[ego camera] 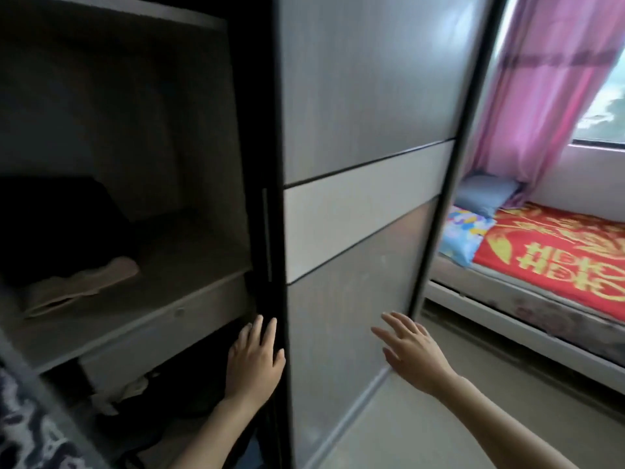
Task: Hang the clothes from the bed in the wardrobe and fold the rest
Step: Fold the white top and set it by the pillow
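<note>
The wardrobe point(128, 319) stands open on the left, dark inside. Its grey sliding door point(365, 96) fills the middle of the view. My left hand point(255, 358) lies flat with straight fingers against the door's black left edge. My right hand point(411, 350) is spread open against the lower door panel. On the wardrobe shelf sit a dark garment point(64, 228) and a folded beige piece point(84, 286). More dark clothes point(148, 397) lie in the bottom compartment. The bed point(554, 262) at the right carries a red and gold cover.
A blue pillow point(487, 194) and a colourful pillow point(466, 235) lie at the bed's head. A pink curtain point(541, 79) hangs by the window point(605, 110). Pale floor point(456, 418) runs between wardrobe and bed. Patterned dark fabric point(23, 428) shows at the bottom left.
</note>
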The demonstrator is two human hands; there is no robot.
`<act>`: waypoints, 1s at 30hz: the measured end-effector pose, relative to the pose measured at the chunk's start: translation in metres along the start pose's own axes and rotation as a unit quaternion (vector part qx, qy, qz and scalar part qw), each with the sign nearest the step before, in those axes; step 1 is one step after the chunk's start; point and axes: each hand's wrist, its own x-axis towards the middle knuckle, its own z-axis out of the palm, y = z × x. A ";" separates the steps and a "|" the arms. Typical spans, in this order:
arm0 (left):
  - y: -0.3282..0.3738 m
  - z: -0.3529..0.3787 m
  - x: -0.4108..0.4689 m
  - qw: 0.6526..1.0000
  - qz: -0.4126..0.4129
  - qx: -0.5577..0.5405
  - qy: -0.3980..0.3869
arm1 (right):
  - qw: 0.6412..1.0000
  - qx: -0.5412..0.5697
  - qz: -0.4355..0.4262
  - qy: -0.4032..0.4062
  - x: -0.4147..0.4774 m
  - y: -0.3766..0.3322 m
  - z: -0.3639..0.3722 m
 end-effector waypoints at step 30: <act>0.671 0.210 -0.179 0.750 0.608 -0.076 -0.249 | 0.769 -0.152 0.620 -0.036 -0.547 0.294 -0.099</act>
